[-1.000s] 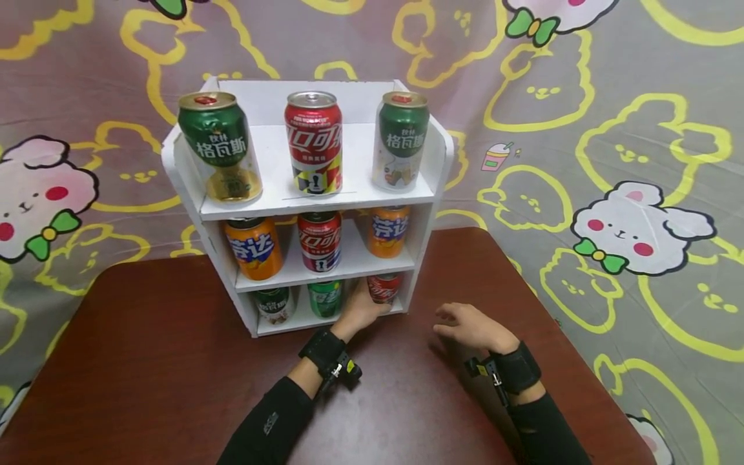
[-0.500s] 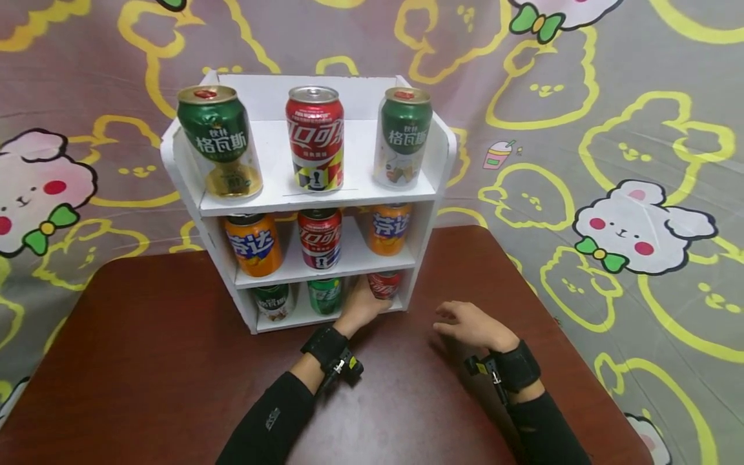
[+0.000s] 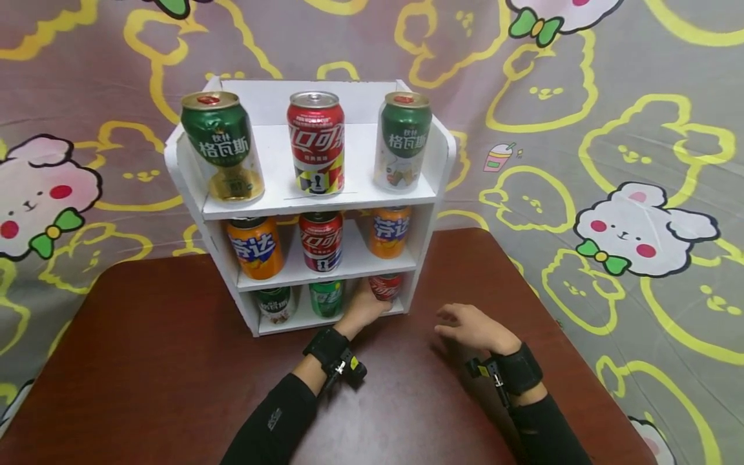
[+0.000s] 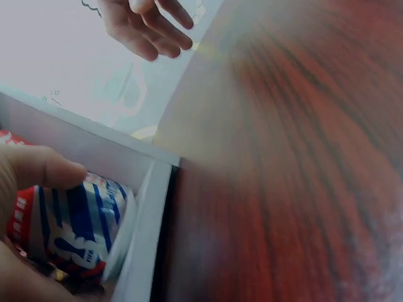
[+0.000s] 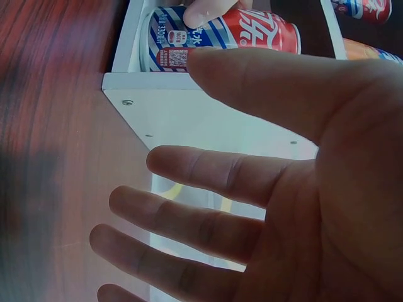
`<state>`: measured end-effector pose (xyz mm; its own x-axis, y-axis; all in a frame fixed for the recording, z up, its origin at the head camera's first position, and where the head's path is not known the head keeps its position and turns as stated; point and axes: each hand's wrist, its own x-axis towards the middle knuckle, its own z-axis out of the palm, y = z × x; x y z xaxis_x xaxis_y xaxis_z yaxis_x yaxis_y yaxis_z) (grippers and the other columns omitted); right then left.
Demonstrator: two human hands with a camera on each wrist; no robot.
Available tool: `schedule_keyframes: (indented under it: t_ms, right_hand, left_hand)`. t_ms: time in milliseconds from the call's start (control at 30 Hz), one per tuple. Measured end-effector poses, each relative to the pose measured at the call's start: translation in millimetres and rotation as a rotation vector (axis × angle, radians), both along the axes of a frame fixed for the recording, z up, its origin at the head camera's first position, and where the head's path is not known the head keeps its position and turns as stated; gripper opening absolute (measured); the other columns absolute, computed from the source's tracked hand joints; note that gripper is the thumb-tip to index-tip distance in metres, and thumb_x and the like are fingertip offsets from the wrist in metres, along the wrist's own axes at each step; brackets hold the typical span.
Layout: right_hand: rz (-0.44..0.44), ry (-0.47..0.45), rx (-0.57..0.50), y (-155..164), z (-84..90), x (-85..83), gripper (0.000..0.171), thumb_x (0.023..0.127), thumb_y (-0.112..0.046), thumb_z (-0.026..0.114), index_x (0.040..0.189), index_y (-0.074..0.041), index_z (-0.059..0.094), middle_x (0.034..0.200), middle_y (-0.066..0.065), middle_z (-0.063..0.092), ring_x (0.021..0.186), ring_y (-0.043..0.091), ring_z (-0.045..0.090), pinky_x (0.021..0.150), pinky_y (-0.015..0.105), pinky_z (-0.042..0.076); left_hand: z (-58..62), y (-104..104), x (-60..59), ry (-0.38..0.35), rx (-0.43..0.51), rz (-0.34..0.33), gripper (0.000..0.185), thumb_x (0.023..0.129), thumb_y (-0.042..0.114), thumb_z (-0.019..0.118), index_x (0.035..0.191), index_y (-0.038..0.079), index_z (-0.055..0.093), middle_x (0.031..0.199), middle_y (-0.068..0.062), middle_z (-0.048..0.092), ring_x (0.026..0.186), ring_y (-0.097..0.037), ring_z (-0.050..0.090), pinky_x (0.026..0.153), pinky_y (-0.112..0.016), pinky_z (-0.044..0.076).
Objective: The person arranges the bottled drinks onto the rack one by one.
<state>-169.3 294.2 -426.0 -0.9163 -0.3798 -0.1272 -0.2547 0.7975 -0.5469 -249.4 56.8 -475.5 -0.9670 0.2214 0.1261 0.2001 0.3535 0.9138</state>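
A red soda can (image 3: 386,286) stands at the right end of the bottom shelf, inside a white three-tier rack (image 3: 325,325). My left hand (image 3: 360,309) reaches in from the front and grips this can, thumb and fingers on its two sides. Up close in the left wrist view, the can (image 4: 79,217) shows blue and silver stripes between the thumb and the lower fingers. My right hand (image 3: 473,326) is held over the table to the right of the rack, fingers relaxed and holding nothing. From the right wrist view its spread fingers (image 5: 189,220) appear beside the rack's white side wall.
Beside the left hand stands a green can (image 3: 326,298), with a green and white can (image 3: 276,303) farther left. Orange cans (image 3: 254,248) flank a red can (image 3: 321,241) on the middle shelf. Three more cans stand on top. A patterned cloth (image 3: 535,194) hangs behind the brown table (image 3: 145,361).
The left hand keeps its hold on the red soda can, which has stayed in the bottom right spot. The right hand has not visibly moved; the head view shifts slightly.
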Motion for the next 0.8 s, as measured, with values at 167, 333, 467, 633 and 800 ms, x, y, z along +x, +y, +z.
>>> schedule_keyframes:
  t_ms: [167,333,467,633,800]
  right_hand:
    - [0.002,0.003,-0.001,0.8,0.4,1.0,0.042,0.093,-0.026,0.062,0.123,0.004,0.056,0.118,0.017,0.060,0.105,0.031,0.060,0.083,0.044,0.050]
    - [0.001,0.008,0.006,1.4,-0.2,1.0,0.042,0.093,-0.026,0.062,0.122,0.003,0.056,0.118,0.016,0.060,0.105,0.031,0.059,0.083,0.044,0.050]
    - [0.007,0.017,0.013,1.8,0.1,0.4,0.042,0.093,-0.027,0.062,0.122,0.003,0.057,0.117,0.016,0.061,0.104,0.031,0.060,0.082,0.044,0.050]
    - [0.000,0.010,-0.001,2.7,2.1,1.0,0.044,0.093,-0.028,0.062,0.122,0.004,0.056,0.118,0.017,0.060,0.105,0.032,0.059,0.083,0.045,0.050]
    - [0.004,0.010,-0.001,3.6,3.2,1.6,0.044,0.093,-0.028,0.061,0.122,0.004,0.056,0.118,0.018,0.060,0.106,0.034,0.059,0.083,0.045,0.050]
  left_hand:
    - [-1.7,-1.7,-1.2,0.011,-0.030,-0.010,0.080,0.065,0.002,0.074,0.135,-0.002,0.035,0.125,-0.019,0.053,0.113,-0.031,0.052,0.096,-0.041,0.041]
    - [-1.0,-1.3,-1.2,0.015,-0.068,-0.012,0.082,0.067,0.007,0.075,0.137,-0.002,0.033,0.126,-0.020,0.052,0.114,-0.031,0.052,0.098,-0.041,0.040]
    - [0.5,0.5,-1.5,0.020,-0.085,-0.013,0.082,0.068,0.008,0.076,0.137,-0.001,0.033,0.126,-0.019,0.053,0.113,-0.030,0.052,0.097,-0.040,0.041]
    - [3.7,3.1,-1.5,0.034,-0.091,0.001,0.080,0.068,0.010,0.078,0.135,-0.001,0.035,0.123,-0.018,0.054,0.112,-0.031,0.053,0.095,-0.041,0.042]
    - [3.9,5.7,0.6,0.019,-0.099,0.036,0.078,0.069,0.015,0.081,0.132,-0.002,0.038,0.120,-0.018,0.056,0.110,-0.032,0.054,0.094,-0.043,0.043]
